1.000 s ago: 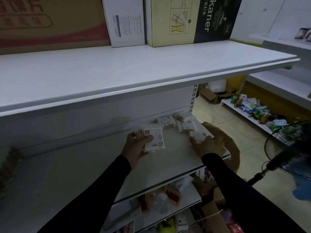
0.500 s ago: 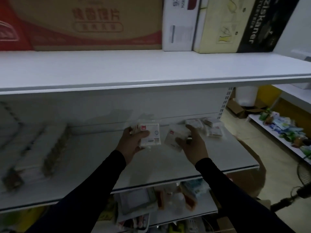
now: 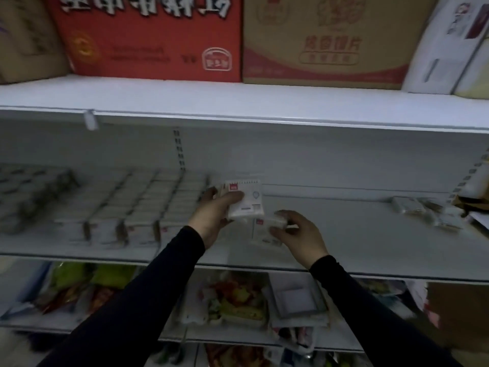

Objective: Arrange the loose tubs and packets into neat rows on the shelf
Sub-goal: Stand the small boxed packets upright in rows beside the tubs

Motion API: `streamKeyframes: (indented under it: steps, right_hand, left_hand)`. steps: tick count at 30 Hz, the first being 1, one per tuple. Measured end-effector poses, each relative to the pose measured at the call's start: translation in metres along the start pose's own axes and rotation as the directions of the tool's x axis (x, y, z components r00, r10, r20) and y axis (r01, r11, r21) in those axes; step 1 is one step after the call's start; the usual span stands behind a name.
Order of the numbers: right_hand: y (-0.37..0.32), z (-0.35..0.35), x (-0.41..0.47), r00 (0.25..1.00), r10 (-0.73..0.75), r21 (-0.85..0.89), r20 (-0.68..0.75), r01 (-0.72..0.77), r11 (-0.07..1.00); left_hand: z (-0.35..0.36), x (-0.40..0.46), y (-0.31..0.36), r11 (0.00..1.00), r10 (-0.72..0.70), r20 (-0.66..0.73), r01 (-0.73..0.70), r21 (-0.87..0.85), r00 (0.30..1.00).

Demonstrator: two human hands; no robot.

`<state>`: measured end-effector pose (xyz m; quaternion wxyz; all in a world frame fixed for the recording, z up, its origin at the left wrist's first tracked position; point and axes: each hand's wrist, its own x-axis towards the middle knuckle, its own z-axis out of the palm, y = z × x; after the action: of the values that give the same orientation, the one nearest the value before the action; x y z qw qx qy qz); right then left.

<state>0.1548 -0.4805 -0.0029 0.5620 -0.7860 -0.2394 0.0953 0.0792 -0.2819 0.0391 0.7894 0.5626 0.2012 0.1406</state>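
My left hand (image 3: 214, 213) grips a small stack of white packets (image 3: 244, 198) with red labels, held just above the middle shelf (image 3: 344, 234). My right hand (image 3: 299, 234) holds another white packet (image 3: 266, 231) close below and to the right of that stack. Neat rows of the same white packets (image 3: 137, 207) fill the shelf to the left, reaching as far as my left hand. A few loose packets (image 3: 423, 210) lie blurred at the shelf's far right.
Large cardboard boxes, one red (image 3: 148, 35) and one tan (image 3: 325, 41), stand on the top shelf. The lower shelf (image 3: 238, 337) holds colourful bags and a flat white pack (image 3: 296, 300). A perforated upright (image 3: 179, 149) runs down the back panel.
The view has swung left, bringing the packed rows into sight. Both hands moved left along the shelf with their packets, away from the loose pile at the right.
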Motion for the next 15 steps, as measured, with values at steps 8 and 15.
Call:
streamKeyframes:
  steps: [8,15]
  right_hand:
    - [-0.020,0.091,-0.003,0.999,0.036,-0.071,0.015,-0.035,0.997]
    - [-0.021,0.126,0.011,0.998,0.018,-0.209,0.067,-0.004,0.978]
  left_hand:
    - [-0.114,-0.035,0.024,0.995,0.015,-0.110,-0.026,-0.094,0.994]
    - [-0.165,-0.054,0.018,0.996,0.029,-0.217,-0.046,-0.070,0.976]
